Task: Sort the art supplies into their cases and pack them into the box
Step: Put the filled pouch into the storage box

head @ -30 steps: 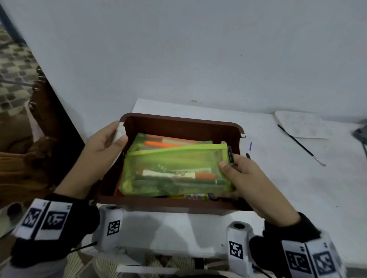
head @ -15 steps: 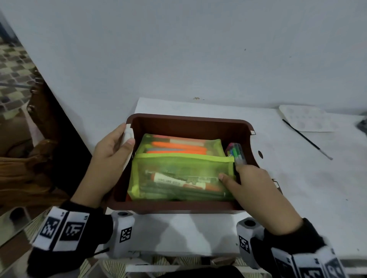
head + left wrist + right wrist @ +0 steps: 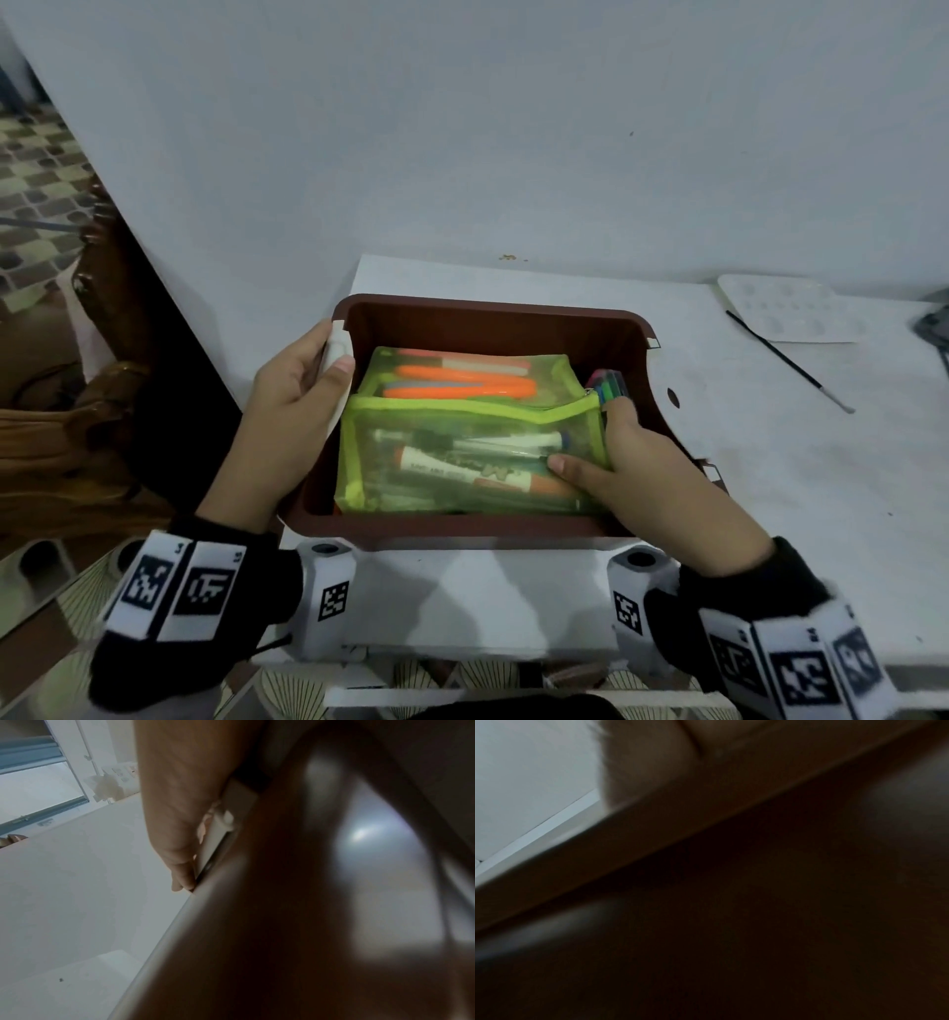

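A brown box (image 3: 493,308) sits at the left end of the white table. Two green mesh cases stand in it: the rear case (image 3: 462,380) holds orange markers, the front case (image 3: 462,462) holds whiteboard markers. A clear pack of coloured pens (image 3: 608,385) stands at the box's right wall. My left hand (image 3: 303,390) grips the box's left wall at its white latch (image 3: 336,349), thumb inside. In the left wrist view the fingers (image 3: 180,821) lie on the latch (image 3: 231,811). My right hand (image 3: 616,462) pinches the front case's right end, thumb on its face. The right wrist view is dark against the box wall (image 3: 731,902).
A white paint palette (image 3: 785,308) and a thin black paintbrush (image 3: 791,362) lie at the table's (image 3: 770,488) back right. A dark object (image 3: 934,324) shows at the right edge. Dark wooden furniture (image 3: 102,360) stands left of the table.
The front green case has gone from overhanging the box's front rim to sitting inside it. My right thumb has slid left across its face. The pen pack has come into view.
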